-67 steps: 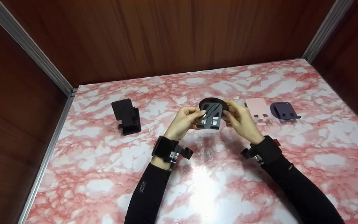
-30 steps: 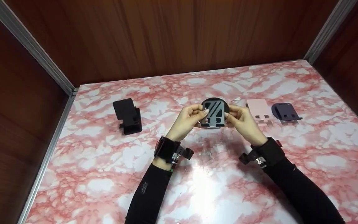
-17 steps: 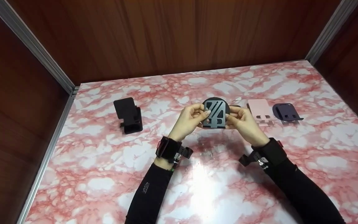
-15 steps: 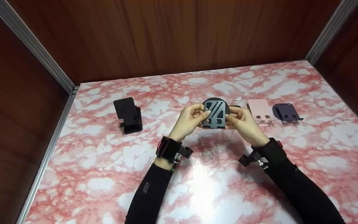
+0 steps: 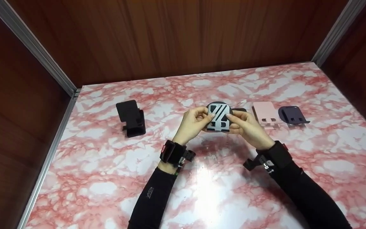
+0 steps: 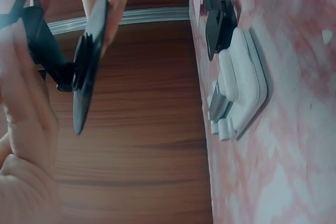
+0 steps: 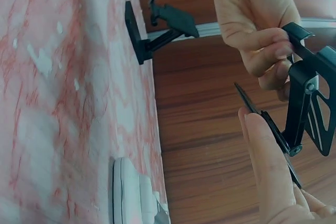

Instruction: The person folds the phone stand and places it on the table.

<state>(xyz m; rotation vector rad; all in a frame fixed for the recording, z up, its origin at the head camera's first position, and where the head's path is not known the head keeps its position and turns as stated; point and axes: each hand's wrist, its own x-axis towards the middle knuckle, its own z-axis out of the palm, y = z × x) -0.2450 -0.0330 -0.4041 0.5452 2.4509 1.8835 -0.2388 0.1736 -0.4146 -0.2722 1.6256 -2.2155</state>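
A dark folding phone stand (image 5: 218,117), with a slotted plate and a round base, is held up above the table between both hands. My left hand (image 5: 193,123) grips the plate's left side, thumb on its front face. My right hand (image 5: 248,126) holds the other side, its thumb also on the front. In the right wrist view the hinged arm (image 7: 300,95) is unfolded, with plate and round base apart. The fingers of the right hand (image 7: 270,166) lie on the base. The left wrist view shows the base (image 6: 89,72) edge-on.
On the marbled table (image 5: 113,178), a black phone stand (image 5: 131,117) stands at left. Pink (image 5: 264,111) and dark purple (image 5: 293,114) stands are at right. A black piece (image 5: 240,110) shows behind my right hand. A white folded stand (image 6: 241,82) appears in the left wrist view.
The phone stand's plate has turned from a slant to face the head camera and now looks lighter. My right thumb has shifted inward onto the plate. Both hands keep holding; the other stands stay put.
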